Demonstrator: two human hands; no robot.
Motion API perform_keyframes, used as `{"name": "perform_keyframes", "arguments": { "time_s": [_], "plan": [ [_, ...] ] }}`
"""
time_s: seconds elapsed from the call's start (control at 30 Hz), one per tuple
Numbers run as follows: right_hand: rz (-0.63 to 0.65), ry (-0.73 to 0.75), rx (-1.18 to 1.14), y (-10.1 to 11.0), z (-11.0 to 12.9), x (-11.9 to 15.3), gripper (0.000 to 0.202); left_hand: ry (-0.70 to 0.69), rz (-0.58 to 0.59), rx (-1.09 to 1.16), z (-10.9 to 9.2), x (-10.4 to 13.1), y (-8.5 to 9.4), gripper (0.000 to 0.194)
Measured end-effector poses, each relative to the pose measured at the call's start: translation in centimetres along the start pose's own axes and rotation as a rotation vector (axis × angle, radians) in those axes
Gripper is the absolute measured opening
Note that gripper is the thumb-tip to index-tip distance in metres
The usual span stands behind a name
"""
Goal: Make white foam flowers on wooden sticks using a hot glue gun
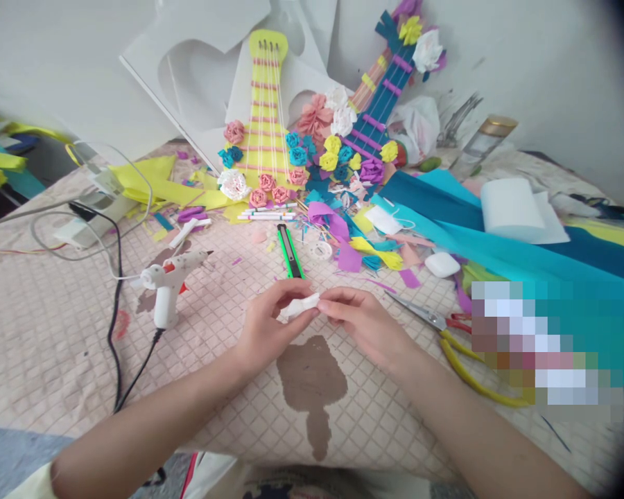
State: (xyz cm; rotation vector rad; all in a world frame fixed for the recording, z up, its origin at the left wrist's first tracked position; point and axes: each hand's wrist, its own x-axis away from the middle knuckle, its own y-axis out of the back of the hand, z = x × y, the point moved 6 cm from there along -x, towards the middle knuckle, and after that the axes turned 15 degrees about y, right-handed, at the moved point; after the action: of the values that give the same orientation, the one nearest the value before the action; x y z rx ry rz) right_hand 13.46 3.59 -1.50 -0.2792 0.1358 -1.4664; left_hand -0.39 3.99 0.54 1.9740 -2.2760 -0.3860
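Note:
Pinched between my two hands is a small folded strip of white paper [302, 304], probably crepe paper, held above the table. My left hand [265, 326] curls round its left part, fingers and thumb closed on it. The fingertips of my right hand [361, 319] press its right end. Just beyond my left fingers lies a green box cutter [290, 251]. Scissors with red and yellow handles [452, 339] rest to the right of my right hand. A white hot glue gun [167, 284] stands on the left, its nozzle pointing right.
A yellow paper guitar [266, 118] with paper roses leans at the back, beside a blue one [387, 97]. Paper scraps [351, 253] litter the table's middle. Teal crepe paper [525, 256] and a white paper roll [512, 210] lie right. Cables [115, 291] run along the left.

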Motion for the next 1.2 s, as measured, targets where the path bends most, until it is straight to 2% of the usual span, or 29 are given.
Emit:
{"name": "perform_keyframes", "arguments": {
  "time_s": [0.23, 0.37, 0.57, 0.93, 1.07, 1.2],
  "plan": [
    [-0.035, -0.004, -0.004, -0.1, -0.5, 0.1, 0.015, 0.012, -0.033, -0.058, -0.2, -0.1, 0.1, 0.02],
    [-0.046, 0.033, 0.003, -0.1, -0.4, 0.1, 0.015, 0.046, -0.014, -0.063, -0.4, -0.2, 0.1, 0.018],
    [-0.019, 0.128, 0.142, 0.1, 0.0, 0.0, 0.017, 0.105, 0.043, -0.044, -0.1, -0.5, -0.2, 0.018],
    [0.019, 0.147, 0.272, 0.4, 0.4, -0.1, 0.018, 0.142, 0.093, -0.077, 0.6, -0.6, -0.4, 0.02],
    [-0.088, 0.246, 0.365, 2.0, 1.6, -1.0, 0.02, 0.173, 0.109, -0.149, 1.0, -0.9, -0.4, 0.025],
    [-0.281, 0.41, 0.323, 4.3, 4.4, -1.5, 0.017, 0.229, 0.222, -0.239, 2.1, -1.0, -1.0, 0.041]
  ]
}}
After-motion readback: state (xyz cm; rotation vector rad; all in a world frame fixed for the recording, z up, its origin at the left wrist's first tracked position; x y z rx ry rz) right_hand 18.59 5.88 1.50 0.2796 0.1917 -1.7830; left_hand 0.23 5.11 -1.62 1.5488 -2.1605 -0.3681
